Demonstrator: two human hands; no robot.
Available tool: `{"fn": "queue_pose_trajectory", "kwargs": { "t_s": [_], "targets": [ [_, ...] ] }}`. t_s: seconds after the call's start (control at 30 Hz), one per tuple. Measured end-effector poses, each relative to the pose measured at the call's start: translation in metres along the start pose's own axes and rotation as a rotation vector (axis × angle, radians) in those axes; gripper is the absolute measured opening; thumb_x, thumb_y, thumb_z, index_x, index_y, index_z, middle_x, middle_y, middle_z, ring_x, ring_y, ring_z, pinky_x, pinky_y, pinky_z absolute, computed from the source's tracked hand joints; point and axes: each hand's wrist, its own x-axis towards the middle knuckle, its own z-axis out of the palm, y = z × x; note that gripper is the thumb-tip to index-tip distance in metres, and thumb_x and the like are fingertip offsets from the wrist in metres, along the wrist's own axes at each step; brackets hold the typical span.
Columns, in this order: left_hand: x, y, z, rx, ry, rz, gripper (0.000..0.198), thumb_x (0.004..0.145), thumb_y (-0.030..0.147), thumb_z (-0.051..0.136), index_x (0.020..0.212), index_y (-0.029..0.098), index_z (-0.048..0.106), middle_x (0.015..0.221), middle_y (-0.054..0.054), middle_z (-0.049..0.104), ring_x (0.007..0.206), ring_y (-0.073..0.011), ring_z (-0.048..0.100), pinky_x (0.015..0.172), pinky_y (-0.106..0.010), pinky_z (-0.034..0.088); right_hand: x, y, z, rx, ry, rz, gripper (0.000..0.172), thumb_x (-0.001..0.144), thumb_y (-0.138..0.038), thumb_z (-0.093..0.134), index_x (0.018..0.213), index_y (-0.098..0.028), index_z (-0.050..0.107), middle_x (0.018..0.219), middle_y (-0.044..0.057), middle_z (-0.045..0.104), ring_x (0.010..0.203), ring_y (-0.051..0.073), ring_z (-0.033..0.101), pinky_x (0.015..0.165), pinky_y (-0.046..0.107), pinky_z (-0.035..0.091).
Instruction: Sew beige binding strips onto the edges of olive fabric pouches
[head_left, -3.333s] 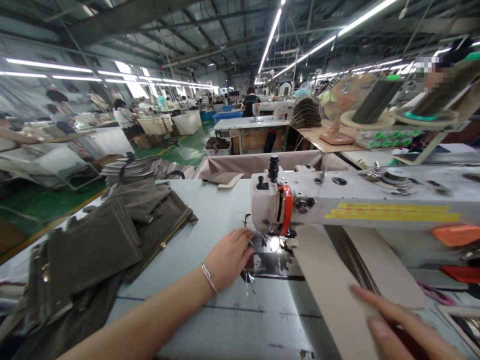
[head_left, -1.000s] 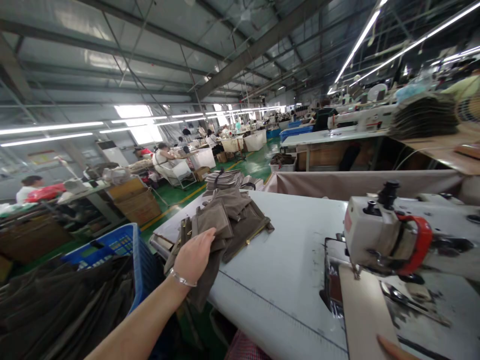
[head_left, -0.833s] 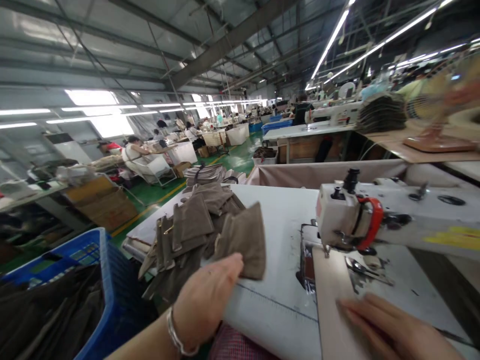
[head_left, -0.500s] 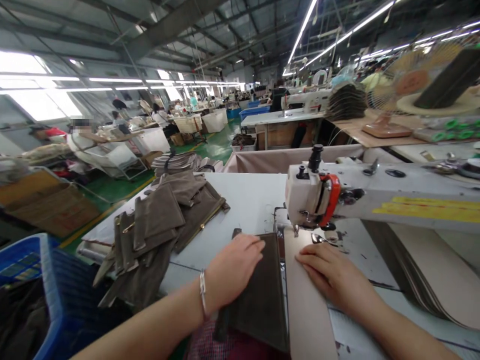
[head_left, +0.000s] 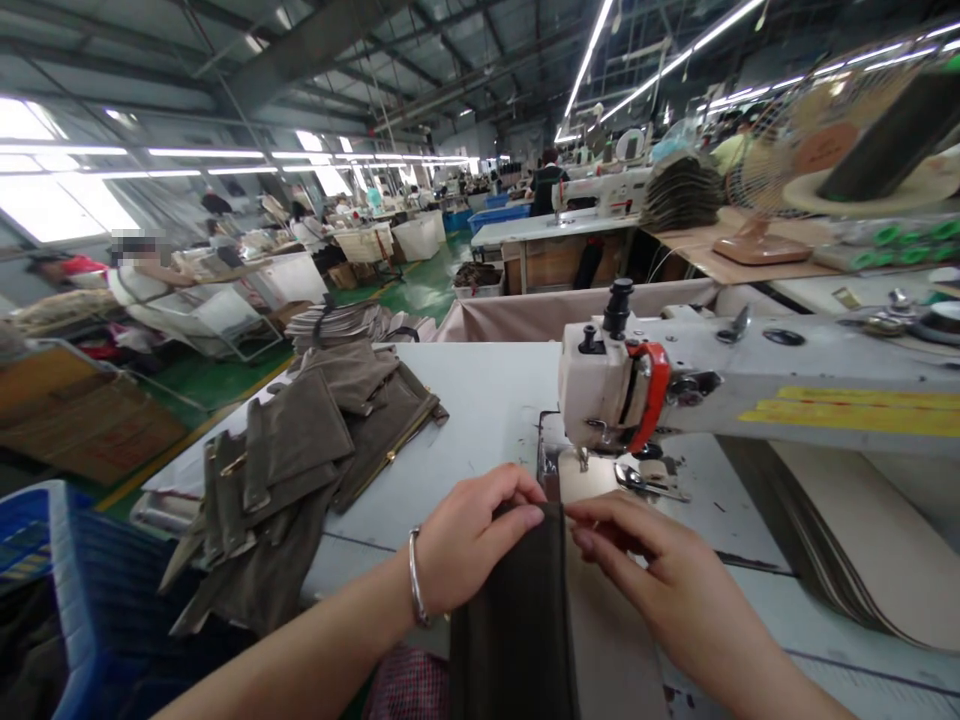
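Note:
A dark brown fabric piece (head_left: 517, 620) lies on the table in front of the sewing machine head (head_left: 600, 385), over a beige strip (head_left: 592, 480) that runs under the needle. My left hand (head_left: 469, 545) pinches the piece's top edge with thumb and fingers closed. Just to its right, my right hand (head_left: 652, 575) grips the same top edge at the corner, fingers curled. Both hands sit a short way in front of the presser foot (head_left: 581, 455).
A heap of olive-brown fabric pouches (head_left: 300, 450) lies on the left of the white table (head_left: 480, 385). A blue crate (head_left: 52, 560) stands at the lower left. A stack of beige strips (head_left: 862, 540) lies at the right. A fan (head_left: 780, 170) and other people's workstations are behind.
My left hand took a fabric piece from the left heap and brought it to the machine. Both hands went from lying flat to pinching its top edge.

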Motion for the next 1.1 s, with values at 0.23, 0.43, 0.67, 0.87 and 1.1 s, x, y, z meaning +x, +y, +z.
{"fn": "queue_pose_trajectory", "kwargs": {
  "t_s": [0.23, 0.43, 0.67, 0.87, 1.1],
  "targets": [
    [-0.016, 0.014, 0.005, -0.033, 0.027, 0.004, 0.007, 0.092, 0.022, 0.053, 0.094, 0.021, 0.059, 0.083, 0.004, 0.062, 0.078, -0.0110, 0.056, 0.073, -0.021, 0.039, -0.013, -0.015, 0.009, 0.134, 0.001, 0.054, 0.017, 0.089, -0.036, 0.050, 0.088, -0.025, 0.063, 0.079, -0.002, 0.061, 0.073, 0.012, 0.057, 0.066, 0.023, 0.044],
    [-0.029, 0.023, 0.008, 0.048, 0.068, -0.005, 0.007, 0.091, 0.022, 0.055, 0.096, 0.022, 0.060, 0.090, 0.004, 0.064, 0.085, -0.0129, 0.058, 0.077, -0.024, 0.039, -0.028, -0.008, -0.006, 0.154, 0.243, 0.176, 0.024, 0.087, -0.047, 0.052, 0.089, -0.023, 0.059, 0.070, -0.003, 0.054, 0.062, 0.012, 0.051, 0.056, 0.023, 0.042],
    [-0.039, 0.025, 0.024, 0.086, 0.057, 0.061, 0.023, 0.088, 0.021, 0.059, 0.110, 0.025, 0.052, 0.091, 0.005, 0.063, 0.088, -0.0142, 0.059, 0.080, -0.026, 0.040, -0.027, -0.026, -0.005, 0.123, 0.082, 0.022, 0.019, 0.091, -0.042, 0.051, 0.092, -0.024, 0.057, 0.086, -0.001, 0.056, 0.080, 0.014, 0.053, 0.072, 0.025, 0.042],
    [-0.040, 0.027, 0.018, 0.089, 0.057, 0.002, 0.024, 0.089, 0.020, 0.056, 0.112, 0.025, 0.050, 0.089, 0.005, 0.063, 0.087, -0.0146, 0.060, 0.080, -0.027, 0.041, -0.040, -0.004, -0.024, 0.208, 0.374, 0.114, 0.028, 0.095, -0.042, 0.041, 0.077, -0.023, 0.052, 0.068, -0.003, 0.048, 0.066, 0.012, 0.046, 0.061, 0.024, 0.037],
    [-0.047, 0.029, 0.032, 0.174, 0.132, 0.064, 0.030, 0.089, 0.018, 0.056, 0.116, 0.030, 0.049, 0.095, 0.004, 0.063, 0.090, -0.0161, 0.061, 0.083, -0.029, 0.043, -0.052, -0.023, 0.004, -0.217, 0.146, -0.121, 0.006, 0.085, -0.026, 0.056, 0.082, -0.023, 0.053, 0.078, -0.002, 0.053, 0.071, 0.012, 0.052, 0.063, 0.025, 0.043]
  ]
}}
